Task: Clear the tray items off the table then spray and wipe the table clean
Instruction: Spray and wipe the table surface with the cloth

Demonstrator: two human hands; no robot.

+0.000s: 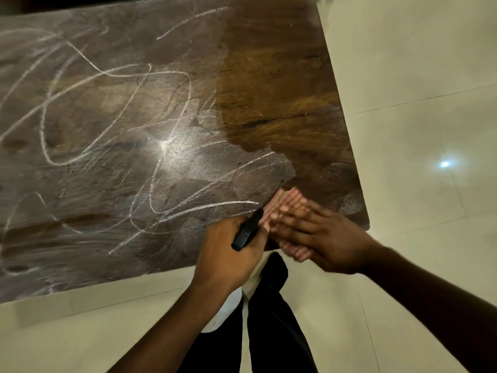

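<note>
Wiping clean a dark brown wooden table (pixel 269 76) probably calls for firm, overlapping strokes leftward from its cleared right end into the white chalky scribbles (pixel 107 109) across its middle and left. The right hand (pixel 320 238), fingers straight, presses a red-and-white checked cloth (pixel 289 197) flat on the table's near right corner. Beside it, the left hand (pixel 228 254) grips a slim black object (pixel 247 230), possibly the sprayer.

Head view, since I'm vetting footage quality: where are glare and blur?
Head view: bright glare on the table; head view: a light reflection on the floor tiles; head view: right hand and checked cloth motion-blurred, left hand gripping a black object sharper.
</note>
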